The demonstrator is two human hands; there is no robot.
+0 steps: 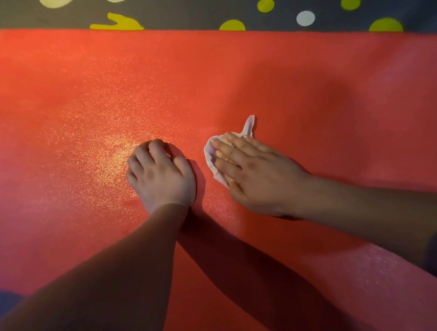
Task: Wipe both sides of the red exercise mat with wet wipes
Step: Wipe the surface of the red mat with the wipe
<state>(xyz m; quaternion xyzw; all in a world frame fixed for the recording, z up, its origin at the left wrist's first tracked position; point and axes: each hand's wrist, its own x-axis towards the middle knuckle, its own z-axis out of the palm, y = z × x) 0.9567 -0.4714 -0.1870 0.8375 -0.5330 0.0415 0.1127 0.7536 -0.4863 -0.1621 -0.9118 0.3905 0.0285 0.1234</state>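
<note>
Head view: right hand point(250, 168) lies flat, fingers straight, pressing a crumpled wet wipe point(213, 156) onto the red exercise mat point(309, 89) spread beneath both hands; left hand point(161, 172), just beside it, rests on the mat, fingers curled, gripping nothing. Beyond the fingertips, past the mat's far edge, lies a grey dotted floor covering point(204, 4).

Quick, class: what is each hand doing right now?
Left hand: fingers curled, empty, resting on the mat.
Right hand: open flat, pressing the wet wipe.
</note>
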